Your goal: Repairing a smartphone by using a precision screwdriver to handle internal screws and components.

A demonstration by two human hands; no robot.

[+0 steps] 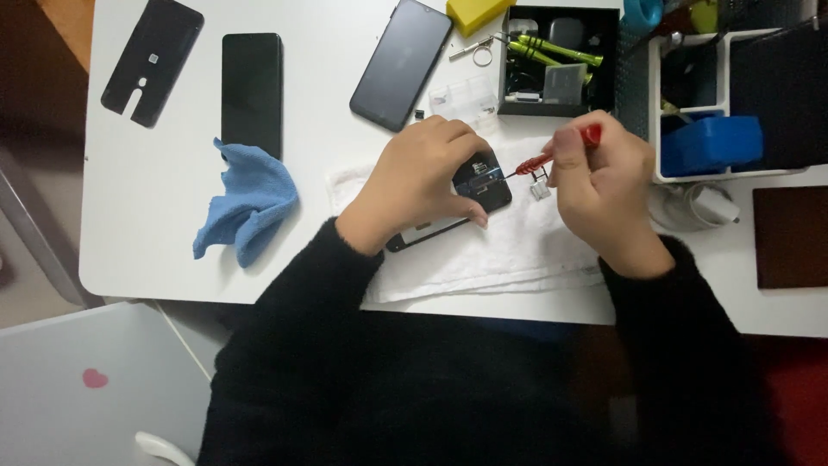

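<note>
Crowding phone (483,183) (cloth (246,203), tool box (559,60)).

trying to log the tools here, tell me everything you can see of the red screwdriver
The red screwdriver is a slim precision tool with a ridged, plastic-looking red handle and a thin dark metal shaft. The right hand grips its handle, hiding the middle of it. It lies tilted, tip pointing left and down into the opened phone, which the left hand holds on the white cloth.
</note>
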